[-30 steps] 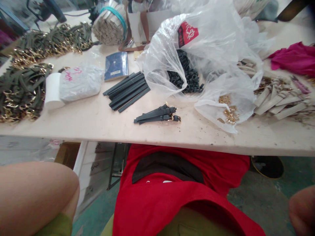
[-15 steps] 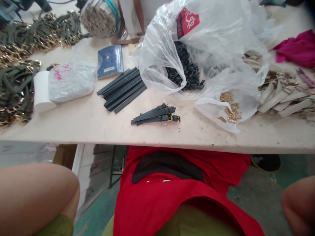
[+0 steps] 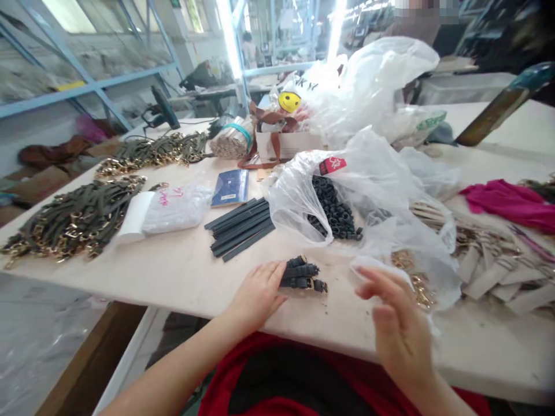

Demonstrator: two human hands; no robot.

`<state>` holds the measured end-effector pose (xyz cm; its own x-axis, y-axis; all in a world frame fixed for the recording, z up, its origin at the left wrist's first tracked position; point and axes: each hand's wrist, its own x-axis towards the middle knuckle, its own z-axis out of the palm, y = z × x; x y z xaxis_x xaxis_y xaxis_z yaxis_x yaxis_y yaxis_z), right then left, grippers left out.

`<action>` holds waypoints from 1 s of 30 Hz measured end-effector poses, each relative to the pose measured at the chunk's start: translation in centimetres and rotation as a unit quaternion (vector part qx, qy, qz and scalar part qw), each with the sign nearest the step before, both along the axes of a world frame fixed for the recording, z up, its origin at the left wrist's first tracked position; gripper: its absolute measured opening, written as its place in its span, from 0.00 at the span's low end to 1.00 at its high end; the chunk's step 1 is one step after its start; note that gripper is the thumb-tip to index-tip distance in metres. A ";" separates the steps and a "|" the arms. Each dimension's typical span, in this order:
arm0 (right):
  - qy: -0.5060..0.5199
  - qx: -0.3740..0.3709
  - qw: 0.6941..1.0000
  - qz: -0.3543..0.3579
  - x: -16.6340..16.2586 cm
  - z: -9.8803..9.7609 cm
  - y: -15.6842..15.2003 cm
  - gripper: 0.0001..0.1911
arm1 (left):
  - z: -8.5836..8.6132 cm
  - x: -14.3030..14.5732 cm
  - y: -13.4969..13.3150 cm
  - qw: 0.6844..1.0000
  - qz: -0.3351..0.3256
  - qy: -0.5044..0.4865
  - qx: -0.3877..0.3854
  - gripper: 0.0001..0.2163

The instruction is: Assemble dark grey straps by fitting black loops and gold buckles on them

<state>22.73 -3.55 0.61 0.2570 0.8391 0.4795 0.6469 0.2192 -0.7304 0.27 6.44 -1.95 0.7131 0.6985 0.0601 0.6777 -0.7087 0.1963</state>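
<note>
A small pile of dark grey straps with gold buckles (image 3: 303, 282) lies near the table's front edge. Over its left ends rests my left hand (image 3: 259, 293), fingers stretched forward and thumb apart; the strap tails are hidden beneath. My right hand (image 3: 401, 329) hovers, fingers apart and holding nothing, before a thin plastic bag of gold buckle parts (image 3: 422, 290). Behind the pile lie flat dark grey strips (image 3: 243, 226). Small dark loops (image 3: 336, 211) spill from a larger clear plastic bag (image 3: 295, 205).
Olive straps with gold hardware (image 3: 82, 216) heap up at left, beside a white-wrapped packet (image 3: 173, 211) and a blue booklet (image 3: 230, 188). At right are beige straps (image 3: 489, 268) and a magenta cloth (image 3: 511, 202). A person (image 3: 411, 29) is in the background.
The view has tilted up from my lap to the room. Both my hands have come into view over the table, the left onto the buckled straps.
</note>
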 end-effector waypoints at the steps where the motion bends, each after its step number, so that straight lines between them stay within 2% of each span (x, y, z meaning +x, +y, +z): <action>1: 0.000 -0.014 1.000 0.025 -0.6 -0.9 0.2 0.18 | -0.5 0.2 0.0 1.000 0.001 0.021 0.004 0.25; 3: -0.001 -0.062 0.997 0.056 -1.4 -3.3 0.5 0.16 | -1.1 0.4 0.1 0.999 0.004 0.046 0.011 0.23; 6: 0.003 -0.114 0.993 0.043 -1.7 -7.0 1.1 0.17 | -1.2 0.5 0.1 0.998 0.006 0.064 0.023 0.19; 8: 0.009 -0.138 0.990 0.028 -1.5 -8.7 1.5 0.17 | -0.9 0.6 0.1 0.997 0.005 0.075 0.032 0.18; 10: 0.013 -0.154 0.988 0.019 -1.3 -9.5 1.8 0.18 | -0.5 0.8 0.0 0.996 0.004 0.087 0.038 0.18; 16: 0.006 -0.147 0.988 0.042 -1.5 -9.2 1.7 0.16 | -0.3 1.7 -0.3 0.994 0.013 0.103 0.043 0.17; 25: -0.007 -0.131 0.991 0.034 -1.6 -9.2 1.5 0.15 | 0.3 2.7 -0.2 0.991 0.026 0.127 0.046 0.15; 30: 0.003 -0.136 0.990 0.037 -2.1 -8.8 1.8 0.14 | 0.0 2.5 -0.6 0.990 0.037 0.132 0.042 0.17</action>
